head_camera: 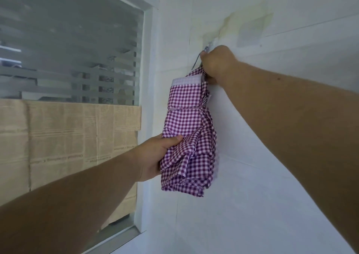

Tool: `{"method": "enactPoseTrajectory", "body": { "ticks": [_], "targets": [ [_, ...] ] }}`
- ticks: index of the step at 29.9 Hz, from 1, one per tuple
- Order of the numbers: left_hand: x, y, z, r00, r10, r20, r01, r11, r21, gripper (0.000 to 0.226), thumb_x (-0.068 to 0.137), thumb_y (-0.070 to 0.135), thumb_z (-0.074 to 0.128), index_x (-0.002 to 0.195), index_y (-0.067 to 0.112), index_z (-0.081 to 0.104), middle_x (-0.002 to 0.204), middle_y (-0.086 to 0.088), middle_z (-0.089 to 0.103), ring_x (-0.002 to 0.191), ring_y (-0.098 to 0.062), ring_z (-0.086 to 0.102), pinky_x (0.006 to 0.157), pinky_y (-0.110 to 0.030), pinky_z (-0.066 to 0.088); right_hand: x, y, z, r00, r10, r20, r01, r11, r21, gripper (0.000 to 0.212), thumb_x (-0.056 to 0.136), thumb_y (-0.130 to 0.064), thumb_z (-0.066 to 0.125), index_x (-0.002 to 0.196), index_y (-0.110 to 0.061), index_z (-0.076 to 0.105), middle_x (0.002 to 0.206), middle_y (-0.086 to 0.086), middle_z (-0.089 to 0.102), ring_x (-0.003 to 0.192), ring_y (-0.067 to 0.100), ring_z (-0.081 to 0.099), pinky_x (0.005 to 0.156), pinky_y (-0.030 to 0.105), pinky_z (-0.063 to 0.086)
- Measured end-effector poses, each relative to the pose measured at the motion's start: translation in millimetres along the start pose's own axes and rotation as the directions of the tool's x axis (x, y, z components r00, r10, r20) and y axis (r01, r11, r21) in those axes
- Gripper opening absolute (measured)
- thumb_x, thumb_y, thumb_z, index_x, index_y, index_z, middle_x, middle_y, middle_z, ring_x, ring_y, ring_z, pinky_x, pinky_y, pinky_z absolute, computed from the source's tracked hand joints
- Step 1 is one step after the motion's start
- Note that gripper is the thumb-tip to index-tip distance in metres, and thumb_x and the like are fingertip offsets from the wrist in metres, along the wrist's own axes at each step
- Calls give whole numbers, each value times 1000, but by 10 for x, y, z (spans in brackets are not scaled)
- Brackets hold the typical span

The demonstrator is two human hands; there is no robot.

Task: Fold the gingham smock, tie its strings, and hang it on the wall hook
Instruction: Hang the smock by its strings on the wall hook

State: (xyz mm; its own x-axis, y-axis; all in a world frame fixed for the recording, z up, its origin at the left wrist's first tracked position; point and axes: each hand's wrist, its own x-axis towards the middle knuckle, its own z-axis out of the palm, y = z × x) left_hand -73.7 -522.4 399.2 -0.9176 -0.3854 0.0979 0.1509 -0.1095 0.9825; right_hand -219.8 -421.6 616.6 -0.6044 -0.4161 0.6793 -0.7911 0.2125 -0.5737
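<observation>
The purple-and-white gingham smock (189, 129) hangs folded into a long bundle against the white tiled wall, with a thin string tied around its middle. My right hand (217, 63) is closed on the bundle's top corner, pressed up to the small metal wall hook (202, 56). The hook's tip shows just left of my knuckles; whether fabric is over it is hidden by the hand. My left hand (155, 154) grips the smock's lower left part from the side, thumb on the front.
A window (70, 59) with horizontal blinds fills the left side, its lower pane covered with yellowed newspaper (68, 141). The white wall (272, 185) meets the window frame in a corner just left of the smock. Old stained adhesive patches (250, 28) sit above the hook.
</observation>
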Motion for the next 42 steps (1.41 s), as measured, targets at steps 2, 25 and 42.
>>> {"method": "enactPoseTrajectory", "body": {
  "ticks": [2,25,42],
  "targets": [
    [-10,33,-42,1000,8,3,-8,1000,10,47,101,36,70,143,20,60,130,-11,75,120,-33,72,112,-53,51,106,-54,-3,993,-33,113,63,961,-268,34,101,-31,56,120,-6,69,110,13,72,102,31,71,85,35,58],
    [142,34,-172,1000,30,-1,-30,999,32,47,100,40,71,142,22,62,128,-8,76,120,-31,72,113,-52,50,-194,-259,-71,957,-41,288,230,714,-661,38,104,-18,58,67,-8,53,80,9,57,80,26,55,95,37,49],
    [55,-69,20,986,49,-158,-39,997,67,50,99,53,68,136,19,65,116,-6,80,106,-29,78,103,-48,57,-1213,885,544,927,121,356,-229,932,281,43,99,-38,68,135,-15,64,127,5,71,107,24,69,103,43,54]
  ]
}}
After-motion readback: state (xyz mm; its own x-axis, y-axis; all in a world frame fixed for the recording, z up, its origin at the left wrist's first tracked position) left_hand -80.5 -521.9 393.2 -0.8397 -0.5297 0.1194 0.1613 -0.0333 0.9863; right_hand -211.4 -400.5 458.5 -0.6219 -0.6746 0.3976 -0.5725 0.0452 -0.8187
